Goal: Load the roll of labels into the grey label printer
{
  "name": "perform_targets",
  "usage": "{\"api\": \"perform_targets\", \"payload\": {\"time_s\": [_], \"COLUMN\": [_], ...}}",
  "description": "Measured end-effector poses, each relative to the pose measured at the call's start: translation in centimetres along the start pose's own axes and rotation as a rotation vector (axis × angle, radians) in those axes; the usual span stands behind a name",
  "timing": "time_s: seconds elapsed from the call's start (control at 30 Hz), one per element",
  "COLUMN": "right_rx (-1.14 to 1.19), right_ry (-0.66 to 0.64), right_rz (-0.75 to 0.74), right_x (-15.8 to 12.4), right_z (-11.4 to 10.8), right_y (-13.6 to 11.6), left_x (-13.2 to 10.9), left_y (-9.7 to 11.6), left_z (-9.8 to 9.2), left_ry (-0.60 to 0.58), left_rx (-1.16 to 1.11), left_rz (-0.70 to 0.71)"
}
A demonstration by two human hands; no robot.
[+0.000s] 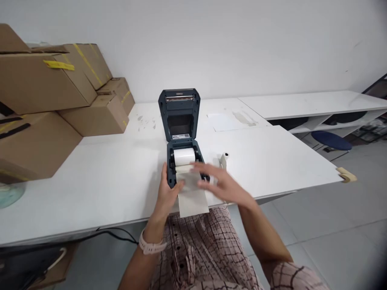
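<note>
A dark label printer [169, 159] stands on the white table with its lid [179, 117] raised. Inside it sits a white label roll [184, 156], and a strip of label paper [193, 203] runs out over the front and hangs past the table edge. My left hand [167, 191] grips the printer's front left corner, its fingers along the side and its thumb by the strip. Over the right front of the printer hovers my right hand [222, 183], fingers apart and blurred by motion. Whether its fingertips touch the paper is unclear.
Cardboard boxes [45, 80] are stacked on the left of the table [121, 173]. A small paper roll [224, 158] lies right of the printer. A white sheet [222, 122] lies behind. Black cables [111, 231] hang under the front edge; a blue stool [331, 140] stands at right.
</note>
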State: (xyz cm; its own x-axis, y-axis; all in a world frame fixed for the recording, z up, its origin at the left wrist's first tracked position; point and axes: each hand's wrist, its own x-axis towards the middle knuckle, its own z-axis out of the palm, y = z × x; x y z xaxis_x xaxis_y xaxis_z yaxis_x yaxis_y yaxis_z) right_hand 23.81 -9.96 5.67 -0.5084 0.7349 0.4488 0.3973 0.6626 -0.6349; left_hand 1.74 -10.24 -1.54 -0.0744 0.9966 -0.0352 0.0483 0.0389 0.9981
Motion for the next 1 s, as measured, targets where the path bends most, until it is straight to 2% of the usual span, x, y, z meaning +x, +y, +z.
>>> {"api": "perform_targets", "payload": {"time_s": [0.07, 0.1, 0.13, 0.27, 0.33, 0.37, 0.43, 0.53, 0.63, 0.73, 0.8, 0.9, 1.0], "right_rx": [0.021, 0.025, 0.058, 0.289, 0.37, 0.379, 0.331, 0.191, 0.115, 0.072, 0.116, 0.388, 0.753], "right_ry": [0.273, 0.367, 0.397, 0.31, 0.261, 0.256, 0.29, 0.413, 0.546, 0.668, 0.733, 0.803, 0.706], "right_rz": [0.032, 0.059, 0.084, 0.185, 0.202, 0.198, 0.165, 0.107, 0.112, 0.152, 0.215, 0.38, 0.583], "right_x": [3.1, 5.2, 7.6, 16.8, 19.1, 19.3, 17.9, 12.3, 5.8, 1.6, 0.4, 0.0, -0.1], "right_z": [-2.7, -4.0, -5.1, -7.6, -7.8, -7.7, -6.9, -4.6, -0.9, 2.9, 4.8, 6.2, 6.4], "right_y": [1.6, 2.7, 3.8, 7.7, 8.3, 8.1, 7.0, 4.0, 1.1, -0.4, -0.5, 0.5, 1.6], "left_x": [-1.7, -2.2, -2.6, -2.7, -2.7, -2.7, -2.9, -3.0, -2.8, -2.1, -1.4, -0.4, 0.0], "left_y": [-0.3, -0.4, -0.5, -0.6, -0.7, -0.8, -1.2, -1.7, -1.7, -0.5, 0.5, 1.4, 1.5], "left_z": [0.4, 0.5, 0.6, 0.7, 0.5, 0.4, 0.2, -0.3, -0.7, -0.8, -0.6, -0.1, 0.2], "left_ry": [0.012, 0.014, 0.017, 0.026, 0.028, 0.025, 0.005, -0.004, 0.081, 0.156, 0.176, 0.168, 0.112], "left_rx": [-0.062, -0.082, -0.092, -0.076, -0.074, -0.08, -0.101, -0.139, -0.177, -0.194, -0.168, -0.132, -0.187], "left_rz": [-0.052, -0.073, -0.089, -0.1, -0.092, -0.085, -0.065, -0.038, 0.022, 0.125, 0.149, 0.084, -0.022]}}
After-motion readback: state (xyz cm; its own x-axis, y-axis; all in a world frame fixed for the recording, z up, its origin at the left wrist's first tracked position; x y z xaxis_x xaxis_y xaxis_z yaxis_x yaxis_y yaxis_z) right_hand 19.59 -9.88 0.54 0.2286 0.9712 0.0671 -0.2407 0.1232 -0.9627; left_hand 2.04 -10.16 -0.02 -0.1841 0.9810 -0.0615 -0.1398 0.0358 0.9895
